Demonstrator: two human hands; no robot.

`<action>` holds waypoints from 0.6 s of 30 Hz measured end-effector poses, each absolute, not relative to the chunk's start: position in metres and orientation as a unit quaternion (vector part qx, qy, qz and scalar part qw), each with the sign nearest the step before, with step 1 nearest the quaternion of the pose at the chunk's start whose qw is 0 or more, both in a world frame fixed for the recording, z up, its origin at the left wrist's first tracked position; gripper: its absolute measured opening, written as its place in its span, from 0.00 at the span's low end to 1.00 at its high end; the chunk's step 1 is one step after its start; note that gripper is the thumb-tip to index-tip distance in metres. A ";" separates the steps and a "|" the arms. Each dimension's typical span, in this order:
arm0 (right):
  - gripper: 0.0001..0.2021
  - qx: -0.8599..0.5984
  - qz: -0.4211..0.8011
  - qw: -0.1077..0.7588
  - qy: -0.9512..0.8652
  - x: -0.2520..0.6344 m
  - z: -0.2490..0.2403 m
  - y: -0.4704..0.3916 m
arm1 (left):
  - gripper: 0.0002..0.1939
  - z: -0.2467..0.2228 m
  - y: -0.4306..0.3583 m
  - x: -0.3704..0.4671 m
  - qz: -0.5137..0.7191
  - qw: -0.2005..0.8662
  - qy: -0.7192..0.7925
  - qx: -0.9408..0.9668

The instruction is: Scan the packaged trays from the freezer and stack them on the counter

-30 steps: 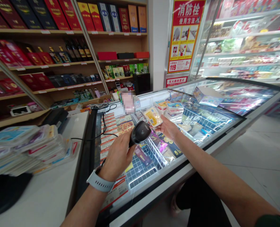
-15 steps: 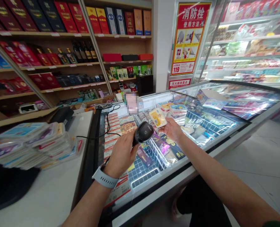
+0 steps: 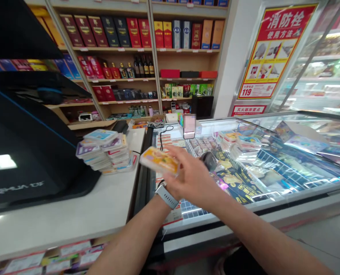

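My right hand (image 3: 197,179) is crossed over my left wrist and closed on a flat plastic pack (image 3: 160,161) with a yellow label. The pack is tilted above the strip between the counter and the glass-topped freezer (image 3: 187,236). Behind it, my left hand (image 3: 174,190) is mostly hidden. The black head of a barcode scanner (image 3: 209,160) shows past my right hand, held in my left. On the white counter (image 3: 109,202), a stack of similar flat packs (image 3: 106,151) stands to the left of the held pack.
More packs (image 3: 238,141) lie piled on the freezer glass. A phone (image 3: 189,126) stands upright at its back edge, and an open carton (image 3: 300,135) sits to the right. A black register (image 3: 29,152) occupies the counter's left side. Shelves of boxes and bottles (image 3: 143,67) line the wall.
My right hand has carried the yellow pack leftward, from over the freezer across my left arm toward the counter. My view has turned left, bringing the register in.
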State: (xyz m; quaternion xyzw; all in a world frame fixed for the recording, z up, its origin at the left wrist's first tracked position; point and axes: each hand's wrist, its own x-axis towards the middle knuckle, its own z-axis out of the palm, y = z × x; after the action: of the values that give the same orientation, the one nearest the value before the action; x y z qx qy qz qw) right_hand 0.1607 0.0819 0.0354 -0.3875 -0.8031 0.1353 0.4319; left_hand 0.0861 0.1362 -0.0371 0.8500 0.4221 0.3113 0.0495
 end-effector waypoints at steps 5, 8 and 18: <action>0.23 -0.377 0.082 0.242 -0.890 0.070 0.016 0.089 | 0.23 -0.036 0.136 0.084 0.269 0.041 0.398 0.876; 0.19 -0.391 0.059 0.172 -0.902 0.034 0.005 0.101 | 0.21 -0.034 0.135 0.080 0.261 0.037 0.390 0.882; 0.29 -0.366 0.113 0.092 -0.919 -0.024 -0.009 0.117 | 0.18 -0.034 0.148 0.063 0.284 0.036 0.421 0.861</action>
State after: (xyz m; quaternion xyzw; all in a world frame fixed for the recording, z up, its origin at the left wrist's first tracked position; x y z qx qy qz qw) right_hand -0.0241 0.1175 -0.0088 -0.3663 -0.9191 0.1129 0.0916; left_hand 0.0633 0.1478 -0.0345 0.8607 0.4210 0.2842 0.0357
